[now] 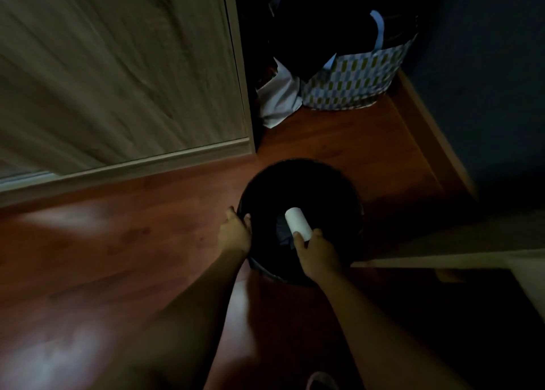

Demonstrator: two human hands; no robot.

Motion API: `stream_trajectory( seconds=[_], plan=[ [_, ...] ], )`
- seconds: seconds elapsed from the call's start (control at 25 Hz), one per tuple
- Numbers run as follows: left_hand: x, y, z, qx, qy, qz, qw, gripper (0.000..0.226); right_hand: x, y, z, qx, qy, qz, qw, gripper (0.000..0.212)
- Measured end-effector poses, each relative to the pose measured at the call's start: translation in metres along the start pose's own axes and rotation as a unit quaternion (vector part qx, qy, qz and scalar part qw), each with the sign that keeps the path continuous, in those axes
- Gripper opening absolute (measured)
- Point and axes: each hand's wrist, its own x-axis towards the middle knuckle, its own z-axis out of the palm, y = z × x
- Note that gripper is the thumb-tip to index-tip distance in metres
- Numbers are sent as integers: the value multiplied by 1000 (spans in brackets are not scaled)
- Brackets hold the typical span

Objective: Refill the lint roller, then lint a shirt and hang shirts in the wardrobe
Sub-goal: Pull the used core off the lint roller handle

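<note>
A round black bin (339, 183) stands on the reddish wooden floor in the middle of the view. My right hand (317, 252) holds a white cylindrical roll (298, 223) by its near end, over the bin's dark opening. My left hand (234, 231) grips the bin's left rim, fingers curled over the edge. The bin's inside is too dark to make out. No lint roller handle or hanger shows.
A wood-grain wardrobe door (118, 65) fills the upper left. A patterned fabric bag (354, 76) stuffed with dark clothes sits at the back, with white cloth (280, 100) beside it. A dark blue wall (486, 65) is on the right; a pale furniture edge (442, 259) lies lower right.
</note>
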Motion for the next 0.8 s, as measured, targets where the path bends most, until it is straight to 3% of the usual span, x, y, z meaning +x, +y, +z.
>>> stream_trajectory(
  seconds=[0.12,0.24,0.44,0.6,0.8],
  plan=[
    [9,-8,13,62,14,40,997,26,21,-1,12,0,-15,0,1000,65],
    [13,-12,13,75,34,70,994,22,27,-5,17,-9,-67,9,998,81],
    [9,-8,1,73,10,58,996,24,10,-8,9,-61,-39,-39,997,73],
    [-8,10,-25,61,-18,51,997,41,-15,-21,-13,-76,-28,-61,995,72],
    [-54,41,-102,100,24,68,992,50,-80,-83,-68,-100,-3,-90,991,69]
  ],
)
